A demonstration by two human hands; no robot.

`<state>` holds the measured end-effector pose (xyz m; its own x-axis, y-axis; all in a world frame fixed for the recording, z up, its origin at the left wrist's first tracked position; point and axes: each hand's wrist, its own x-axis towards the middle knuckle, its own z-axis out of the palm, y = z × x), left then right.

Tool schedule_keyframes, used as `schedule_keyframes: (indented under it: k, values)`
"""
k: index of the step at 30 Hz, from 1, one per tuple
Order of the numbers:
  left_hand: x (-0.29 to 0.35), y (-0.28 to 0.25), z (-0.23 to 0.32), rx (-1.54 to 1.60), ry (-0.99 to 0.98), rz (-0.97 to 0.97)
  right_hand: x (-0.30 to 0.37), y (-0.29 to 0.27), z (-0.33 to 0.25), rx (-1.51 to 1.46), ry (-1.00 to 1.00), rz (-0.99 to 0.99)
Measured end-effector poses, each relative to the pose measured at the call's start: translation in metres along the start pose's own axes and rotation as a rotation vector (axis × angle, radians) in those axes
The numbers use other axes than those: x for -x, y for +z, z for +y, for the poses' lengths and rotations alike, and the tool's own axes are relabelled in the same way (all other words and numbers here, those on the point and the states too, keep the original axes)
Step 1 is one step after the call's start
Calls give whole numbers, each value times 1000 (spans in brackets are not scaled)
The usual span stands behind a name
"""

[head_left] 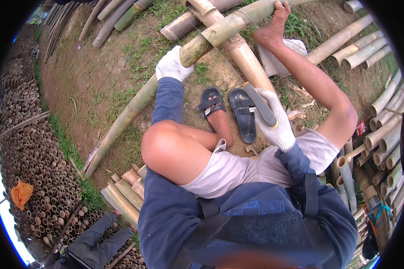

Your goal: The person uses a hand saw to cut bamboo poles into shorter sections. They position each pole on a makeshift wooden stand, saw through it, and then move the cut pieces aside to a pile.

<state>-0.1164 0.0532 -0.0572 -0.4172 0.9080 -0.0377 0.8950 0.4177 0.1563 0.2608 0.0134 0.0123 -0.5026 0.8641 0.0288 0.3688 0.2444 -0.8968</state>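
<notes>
A long bamboo pole (131, 110) slants from the lower left to the upper right, resting across another bamboo log (247, 58). My left hand (173, 65), in a white knit glove, is wrapped round the pole just left of where they cross. In my gloved right hand (272, 121) is the grey, yellow-edged handle of a handsaw (264, 107). Its thin blade points up and left toward the pole near the crossing; whether it touches the bamboo I cannot tell. My bare right foot (274, 27) presses against the pole's upper right part.
Two black sandals (243, 114) are between my legs, my left foot in one. Cut bamboo stacks (45, 161) fill the left side, with more poles (390, 139) at right. A pale sack (285, 56) lies under my right leg. Another person (92, 244) is at lower left.
</notes>
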Motion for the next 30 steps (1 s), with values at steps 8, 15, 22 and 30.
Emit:
schedule_keyframes:
  k: [8, 15, 22, 30]
  values:
    - [5, -4, -6, 26, 85, 2, -127, 79, 37, -30, -351, 91]
    - [7, 19, -20, -20, 108, 127, 92, -40, 16, 187, -128, -83]
    - [15, 22, -20, 16, 90, 132, -149, 85, 43, 57, -398, 7]
    - [14, 22, -23, 20, 91, 152, 12, 10, 51, 140, -208, -90]
